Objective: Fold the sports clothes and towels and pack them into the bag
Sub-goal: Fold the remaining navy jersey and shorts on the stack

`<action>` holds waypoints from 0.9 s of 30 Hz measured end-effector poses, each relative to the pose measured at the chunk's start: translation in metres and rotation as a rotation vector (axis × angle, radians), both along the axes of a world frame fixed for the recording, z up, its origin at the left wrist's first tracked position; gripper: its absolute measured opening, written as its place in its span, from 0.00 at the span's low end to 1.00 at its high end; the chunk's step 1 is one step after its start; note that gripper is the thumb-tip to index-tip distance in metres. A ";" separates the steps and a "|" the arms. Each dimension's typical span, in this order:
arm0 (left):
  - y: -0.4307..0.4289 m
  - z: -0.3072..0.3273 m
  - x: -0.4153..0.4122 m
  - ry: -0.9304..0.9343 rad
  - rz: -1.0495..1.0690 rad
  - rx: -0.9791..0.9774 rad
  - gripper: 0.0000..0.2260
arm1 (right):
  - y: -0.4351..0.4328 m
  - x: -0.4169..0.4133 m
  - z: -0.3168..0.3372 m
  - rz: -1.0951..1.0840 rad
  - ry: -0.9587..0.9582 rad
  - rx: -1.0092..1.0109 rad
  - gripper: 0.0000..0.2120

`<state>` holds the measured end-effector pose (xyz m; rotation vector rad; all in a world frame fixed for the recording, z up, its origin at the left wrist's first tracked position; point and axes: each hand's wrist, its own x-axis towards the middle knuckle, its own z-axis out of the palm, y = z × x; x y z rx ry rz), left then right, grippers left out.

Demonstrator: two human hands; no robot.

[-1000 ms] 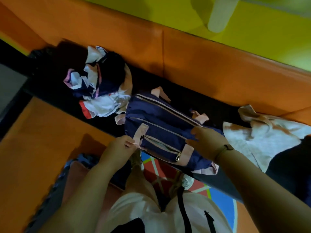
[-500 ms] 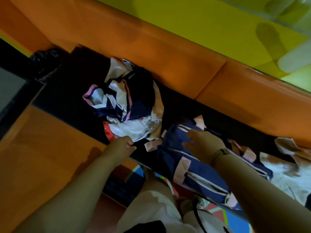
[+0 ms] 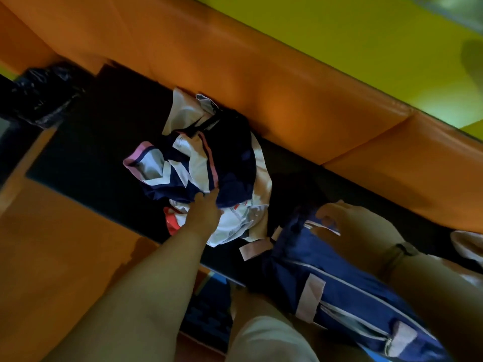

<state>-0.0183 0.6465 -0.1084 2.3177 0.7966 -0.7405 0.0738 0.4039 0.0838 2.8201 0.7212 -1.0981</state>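
1. Left hand (image 3: 204, 214) reaches into the near side of the pile of clothes (image 3: 209, 163). The thumb shows but the fingertips are buried under navy cloth, so I cannot tell whether it is gripping or just touching.
2. Right hand (image 3: 358, 231) has its fingers curled over the far end of the bag (image 3: 339, 291), clamped on the edge by the zip. There is a wristband (image 3: 405, 249) on that wrist. The view is blurred here.
3. The pile is navy, white and pink, crumpled and unfolded. It sits at the far edge of the black mat (image 3: 86, 158), against the orange padding (image 3: 261, 82).
4. The bag is navy with pink trim. It lies just right of the pile, slanting across the mat's near edge toward the person.
5. A towel (image 3: 467, 246) is just visible at the mat's right end.
6. A black plastic sack (image 3: 44, 92) is at the mat's far left corner.
7. More orange padding lies left of the mat, with a yellow-green wall (image 3: 366, 35) behind it and a blue floor tile (image 3: 209, 312) near the person's knee.
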 end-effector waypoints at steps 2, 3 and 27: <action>0.003 -0.007 0.008 -0.062 0.082 0.036 0.11 | -0.002 0.002 -0.003 -0.013 0.018 -0.030 0.16; 0.004 -0.006 0.012 -0.096 0.081 0.048 0.06 | -0.003 0.003 -0.004 -0.016 0.025 -0.038 0.17; -0.049 0.283 0.022 -0.685 -0.121 -0.564 0.07 | -0.001 0.014 0.064 0.134 -0.102 0.438 0.32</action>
